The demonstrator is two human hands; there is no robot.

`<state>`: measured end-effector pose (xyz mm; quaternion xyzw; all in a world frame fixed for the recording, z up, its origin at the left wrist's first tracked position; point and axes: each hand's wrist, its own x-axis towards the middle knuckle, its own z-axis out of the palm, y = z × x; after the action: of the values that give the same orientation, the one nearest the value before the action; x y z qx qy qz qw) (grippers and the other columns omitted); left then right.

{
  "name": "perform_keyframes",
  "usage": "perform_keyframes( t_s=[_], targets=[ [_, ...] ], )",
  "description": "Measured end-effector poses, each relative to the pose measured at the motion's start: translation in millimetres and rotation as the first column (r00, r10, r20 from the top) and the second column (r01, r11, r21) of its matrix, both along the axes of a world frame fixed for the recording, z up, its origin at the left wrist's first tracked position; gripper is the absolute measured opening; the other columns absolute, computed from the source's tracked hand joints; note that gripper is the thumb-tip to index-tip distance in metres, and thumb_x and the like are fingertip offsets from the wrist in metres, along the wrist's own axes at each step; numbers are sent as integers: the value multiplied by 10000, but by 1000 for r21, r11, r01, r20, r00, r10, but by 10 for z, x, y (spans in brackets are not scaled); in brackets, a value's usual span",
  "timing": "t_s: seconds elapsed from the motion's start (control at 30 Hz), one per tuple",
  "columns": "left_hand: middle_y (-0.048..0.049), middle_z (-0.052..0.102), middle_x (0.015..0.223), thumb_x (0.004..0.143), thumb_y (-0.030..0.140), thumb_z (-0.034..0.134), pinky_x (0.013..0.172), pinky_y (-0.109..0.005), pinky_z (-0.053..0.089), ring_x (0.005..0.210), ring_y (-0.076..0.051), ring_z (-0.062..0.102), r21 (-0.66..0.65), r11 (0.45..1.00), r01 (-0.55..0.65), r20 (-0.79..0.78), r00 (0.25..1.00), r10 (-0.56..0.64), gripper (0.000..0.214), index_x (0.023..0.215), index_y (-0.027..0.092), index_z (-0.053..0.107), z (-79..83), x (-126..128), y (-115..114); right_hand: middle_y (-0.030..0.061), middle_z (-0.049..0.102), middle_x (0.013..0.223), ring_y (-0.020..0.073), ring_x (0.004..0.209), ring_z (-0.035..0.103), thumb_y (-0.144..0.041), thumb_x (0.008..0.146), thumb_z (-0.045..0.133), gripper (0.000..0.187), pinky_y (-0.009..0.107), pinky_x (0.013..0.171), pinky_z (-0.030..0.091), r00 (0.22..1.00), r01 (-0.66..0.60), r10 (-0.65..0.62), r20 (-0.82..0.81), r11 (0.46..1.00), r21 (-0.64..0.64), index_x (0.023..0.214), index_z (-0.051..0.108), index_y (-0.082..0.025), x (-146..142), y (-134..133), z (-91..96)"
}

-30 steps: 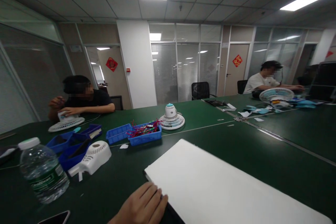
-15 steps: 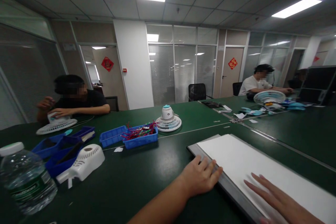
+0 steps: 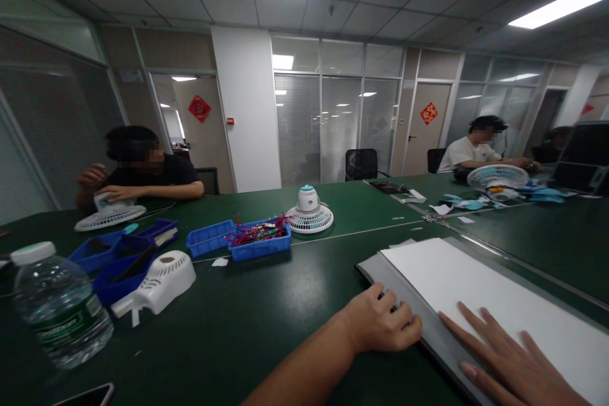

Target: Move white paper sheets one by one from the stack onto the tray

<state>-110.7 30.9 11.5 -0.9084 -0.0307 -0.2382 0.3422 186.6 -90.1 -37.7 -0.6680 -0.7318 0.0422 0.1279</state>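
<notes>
At the lower right lies what looks like a grey folder (image 3: 419, 311) with a dark edge, a white sheet (image 3: 480, 285) on top of it. My left hand (image 3: 383, 320) is at its near left edge, fingers curled over the rim; the thumb is hidden. My right hand (image 3: 514, 355) rests flat on the white sheet with its fingers spread, the thumb toward the grey border. The far right end of the folder runs out of view.
Left of my arm stand a water bottle (image 3: 61, 314), a white plastic housing (image 3: 166, 279) and blue bins, one full of wired parts (image 3: 259, 231). A fan head (image 3: 309, 212) stands mid-table. Two people work at the far left and right. A dark-screened device (image 3: 90, 396) lies bottom left.
The view has shifted slightly, so the table things appear further right. My right hand shows more fully, its fingers spread wider on the sheet. My left hand's fingers are more curled at the folder's edge.
</notes>
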Motion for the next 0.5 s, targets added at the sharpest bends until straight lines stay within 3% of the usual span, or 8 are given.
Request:
perform_keyframes(
  t_s=[0.13, 0.3, 0.4, 0.5],
  targets=[
    [-44, 699, 1136, 1004, 343, 614, 786, -396, 608, 907, -193, 704, 30, 999, 36, 41, 998, -37, 232, 1189, 206, 636, 58, -5, -30, -87, 156, 1680, 342, 1541, 96, -701, 962, 363, 631, 703, 1204, 81, 999, 37, -37, 25, 999, -9, 1554, 243, -519, 133, 188, -38],
    [-54, 737, 1217, 1031, 307, 505, 858, -480, 626, 1028, -263, 739, 66, 998, 2, 91, 996, -8, 220, 1168, 251, 668, 43, -109, -118, -14, 272, 1664, 405, 1512, 208, -732, 933, 343, 652, 767, 1146, 205, 990, 139, -140, 4, 989, 55, 1540, 342, -491, 694, 546, -53],
    [-66, 766, 1178, 1010, 345, 538, 796, -455, 655, 967, -272, 771, 64, 996, -54, 103, 994, 47, 281, 1264, 269, 631, 16, -305, -280, 40, 357, 1631, 404, 1487, 278, -692, 943, 337, 630, 721, 1134, 279, 986, 164, -163, -20, 984, 62, 1525, 406, -462, 1102, 698, -48],
    [-60, 793, 1133, 982, 357, 572, 708, -414, 677, 865, -268, 795, 47, 993, -111, 107, 989, 105, 310, 1275, 277, 634, 0, -660, -514, 87, 445, 1583, 362, 1459, 363, -639, 944, 347, 605, 609, 1120, 351, 990, 141, -139, -33, 986, 83, 1484, 504, -417, 1381, 756, 0]
  ],
)
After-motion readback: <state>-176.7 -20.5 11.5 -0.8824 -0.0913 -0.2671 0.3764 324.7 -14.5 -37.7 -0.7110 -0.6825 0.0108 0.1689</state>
